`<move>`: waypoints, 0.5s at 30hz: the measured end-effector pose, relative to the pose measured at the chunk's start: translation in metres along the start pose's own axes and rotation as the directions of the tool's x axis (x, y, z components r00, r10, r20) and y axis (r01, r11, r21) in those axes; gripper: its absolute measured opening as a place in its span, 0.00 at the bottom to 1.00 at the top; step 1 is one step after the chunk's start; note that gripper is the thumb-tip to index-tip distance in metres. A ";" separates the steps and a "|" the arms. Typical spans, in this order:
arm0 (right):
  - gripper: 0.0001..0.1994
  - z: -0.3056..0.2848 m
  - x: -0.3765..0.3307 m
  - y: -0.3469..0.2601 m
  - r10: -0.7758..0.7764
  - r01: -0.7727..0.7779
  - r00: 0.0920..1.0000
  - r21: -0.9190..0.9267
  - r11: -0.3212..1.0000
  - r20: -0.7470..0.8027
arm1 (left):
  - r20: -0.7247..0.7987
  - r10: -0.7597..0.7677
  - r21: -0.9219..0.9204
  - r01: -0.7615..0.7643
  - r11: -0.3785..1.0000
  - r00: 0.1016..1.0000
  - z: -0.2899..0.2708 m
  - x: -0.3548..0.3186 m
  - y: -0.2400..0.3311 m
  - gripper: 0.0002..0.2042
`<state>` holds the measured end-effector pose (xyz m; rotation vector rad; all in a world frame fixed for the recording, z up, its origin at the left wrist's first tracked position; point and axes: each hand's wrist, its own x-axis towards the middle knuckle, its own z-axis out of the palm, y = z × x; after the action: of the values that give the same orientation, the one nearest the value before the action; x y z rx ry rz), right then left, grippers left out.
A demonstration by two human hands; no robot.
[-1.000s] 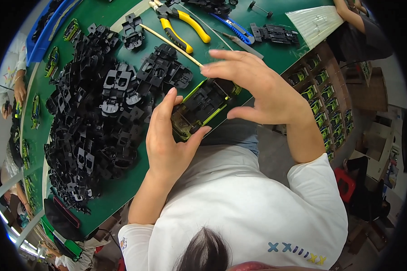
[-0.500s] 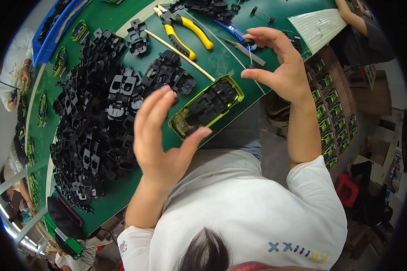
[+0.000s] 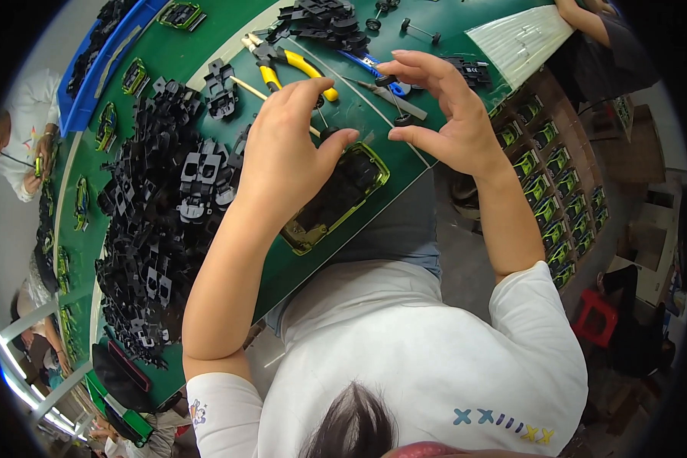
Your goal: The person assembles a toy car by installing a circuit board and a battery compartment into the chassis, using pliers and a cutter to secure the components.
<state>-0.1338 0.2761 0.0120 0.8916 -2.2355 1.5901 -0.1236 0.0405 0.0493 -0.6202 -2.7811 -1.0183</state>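
Note:
My left hand (image 3: 286, 141) pinches a wheel axle (image 3: 323, 117) between thumb and fingers. It is a thin metal rod with black wheels at its ends, and the upper wheel is partly hidden by the fingers. A second wheel axle (image 3: 395, 101) of the same kind is gripped end to end by my right hand (image 3: 454, 114). Below the hands, at the table's near edge, lies an upturned lime-green toy car body (image 3: 376, 169) with a black part inside. My left hand and forearm cover some of it.
Black plastic chassis parts (image 3: 141, 237) are heaped at the left. Yellow-handled pliers (image 3: 301, 64), a wooden stick (image 3: 248, 88) and a blue utility knife (image 3: 368, 62) lie beyond my hands. Loose wheel axles (image 3: 420, 30) sit farther back. Racked toy cars (image 3: 546, 183) stand at the right.
My left hand has moved up and to the right with its axle, away from the car body's left end. My right hand has shifted slightly left, still holding its axle.

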 end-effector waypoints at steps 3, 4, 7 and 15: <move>0.42 -0.002 -0.001 -0.004 -0.016 0.016 1.000 -0.005 1.000 -0.015 | 0.011 0.043 0.036 -0.043 0.998 0.999 0.009 0.006 -0.005 0.26; 0.42 -0.001 -0.001 -0.005 -0.016 0.015 1.000 -0.007 1.000 -0.018 | -0.003 0.052 0.060 -0.052 0.997 0.999 0.012 0.008 -0.004 0.22; 0.43 0.003 0.000 -0.009 -0.036 0.036 0.999 -0.019 0.999 -0.037 | -0.086 0.116 0.019 -0.114 0.993 0.990 0.012 0.010 -0.003 0.17; 0.44 0.021 0.003 -0.021 -0.096 0.099 0.995 0.085 0.991 -0.033 | -0.319 0.125 -0.318 -0.231 0.920 0.939 0.013 0.001 0.009 0.09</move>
<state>-0.1204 0.2511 0.0218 0.9785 -2.0837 1.6552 -0.1202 0.0551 0.0453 -0.6846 -2.2568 -1.4474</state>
